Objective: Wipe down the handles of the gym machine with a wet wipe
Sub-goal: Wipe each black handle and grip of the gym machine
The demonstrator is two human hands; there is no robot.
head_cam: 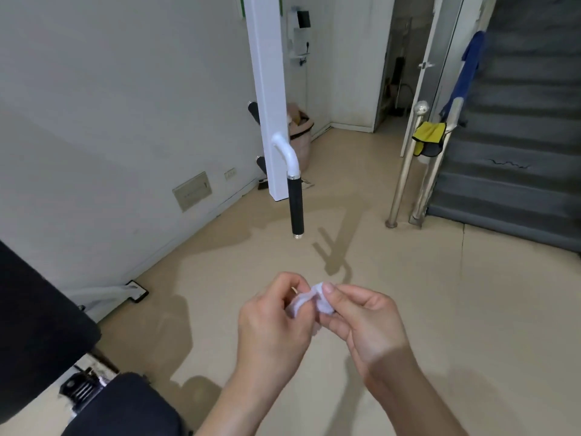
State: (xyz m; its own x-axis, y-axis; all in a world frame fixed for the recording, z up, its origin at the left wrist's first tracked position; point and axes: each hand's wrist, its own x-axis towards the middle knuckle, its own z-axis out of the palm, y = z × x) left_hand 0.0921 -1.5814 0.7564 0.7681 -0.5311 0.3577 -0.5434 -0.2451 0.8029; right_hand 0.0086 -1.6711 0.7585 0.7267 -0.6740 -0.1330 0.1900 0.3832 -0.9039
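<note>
A crumpled white wet wipe is pinched between both hands at the lower middle of the head view. My left hand grips its left side and my right hand holds its right side with the thumb on top. Above and beyond the hands hangs the machine's handle, a black grip with metal end caps on a curved white tube fixed to a white upright beam. Two more black grips stick out behind the beam. Neither hand touches a handle.
A black padded seat fills the lower left, with a machine foot by the wall. A bin stands behind the beam. Steel railing posts and grey stairs are on the right, with yellow and blue cloths hung there.
</note>
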